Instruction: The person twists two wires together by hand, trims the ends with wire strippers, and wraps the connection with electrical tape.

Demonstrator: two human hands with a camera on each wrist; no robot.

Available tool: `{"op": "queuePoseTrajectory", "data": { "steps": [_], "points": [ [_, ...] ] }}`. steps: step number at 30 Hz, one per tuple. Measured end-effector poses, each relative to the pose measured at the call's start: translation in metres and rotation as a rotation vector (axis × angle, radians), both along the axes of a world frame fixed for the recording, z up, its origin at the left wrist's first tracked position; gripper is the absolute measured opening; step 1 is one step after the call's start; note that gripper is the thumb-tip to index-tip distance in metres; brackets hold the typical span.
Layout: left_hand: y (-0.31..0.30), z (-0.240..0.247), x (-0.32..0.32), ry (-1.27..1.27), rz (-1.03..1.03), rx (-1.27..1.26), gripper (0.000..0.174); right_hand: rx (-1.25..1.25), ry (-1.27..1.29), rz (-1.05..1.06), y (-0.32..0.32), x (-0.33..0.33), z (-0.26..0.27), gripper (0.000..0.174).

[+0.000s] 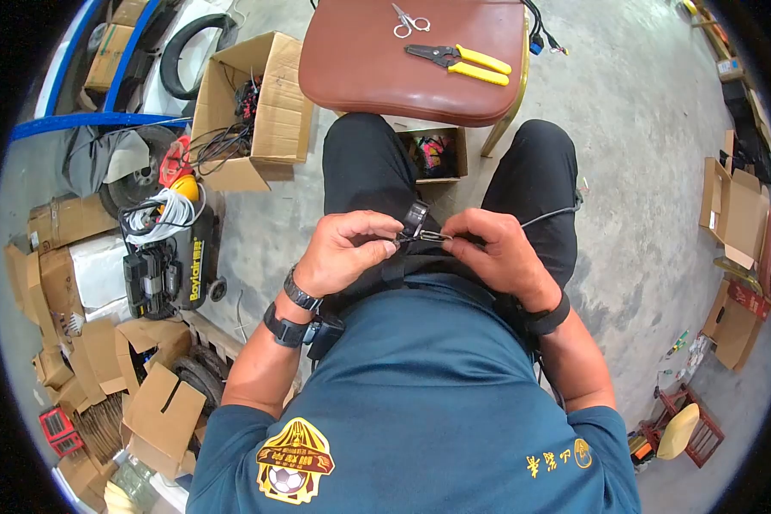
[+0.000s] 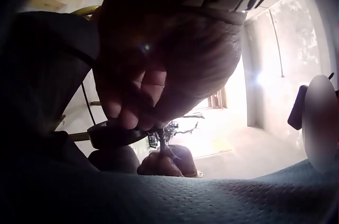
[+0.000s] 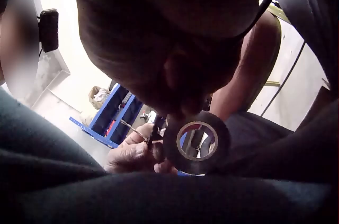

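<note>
Between the hands in the head view is a thin wire piece (image 1: 433, 236), its looped metallic-looking part by the right fingertips. The left hand (image 1: 324, 255) pinches its dark end between thumb and fingers. The right hand (image 1: 499, 250) pinches the other side, fingers curled. A black tape roll (image 1: 415, 218) stands on edge beside the left fingertips; the right wrist view shows the roll (image 3: 170, 145) face on, below the right hand (image 3: 164, 49). Whether a finger bears it is hidden. A grey cable (image 1: 550, 214) runs from near the right hand over the thigh.
A brown chair seat (image 1: 360, 64) ahead carries scissors (image 1: 409, 21) and yellow-handled pliers (image 1: 463, 64). Below it stands a small box (image 1: 443, 178). An open carton (image 1: 278, 107) with cables and a black compressor (image 1: 199, 257) are at left; more cartons (image 1: 737, 214) lie at right.
</note>
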State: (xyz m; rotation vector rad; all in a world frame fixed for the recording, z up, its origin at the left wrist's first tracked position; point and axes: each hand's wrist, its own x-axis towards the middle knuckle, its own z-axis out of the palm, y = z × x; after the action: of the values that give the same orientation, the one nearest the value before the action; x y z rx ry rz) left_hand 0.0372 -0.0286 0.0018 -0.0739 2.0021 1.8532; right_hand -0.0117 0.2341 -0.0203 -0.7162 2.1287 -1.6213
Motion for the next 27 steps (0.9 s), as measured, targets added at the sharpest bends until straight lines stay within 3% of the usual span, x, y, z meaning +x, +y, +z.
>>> {"op": "queuePoseTrajectory", "data": {
  "steps": [2,14,17,23,27],
  "points": [
    [0.002,0.004,-0.001,0.050,-0.025,-0.050,0.023,-0.029,0.178,-0.005,0.000,0.001,-0.004,0.012],
    [0.008,-0.001,-0.001,0.336,-0.104,-0.172,0.013,-0.044,-0.210,-0.054,-0.002,0.004,-0.005,0.022],
    [0.008,0.002,-0.002,0.425,-0.153,-0.228,0.014,-0.083,-0.447,0.012,0.006,-0.001,-0.012,0.027],
    [0.009,0.006,-0.005,0.624,-0.170,-0.280,0.016,0.196,-0.484,0.402,0.015,-0.024,0.000,0.026],
    [0.006,0.011,-0.004,0.639,-0.183,-0.305,0.018,0.129,-0.559,0.478,0.016,-0.027,0.002,0.020]
  ]
}}
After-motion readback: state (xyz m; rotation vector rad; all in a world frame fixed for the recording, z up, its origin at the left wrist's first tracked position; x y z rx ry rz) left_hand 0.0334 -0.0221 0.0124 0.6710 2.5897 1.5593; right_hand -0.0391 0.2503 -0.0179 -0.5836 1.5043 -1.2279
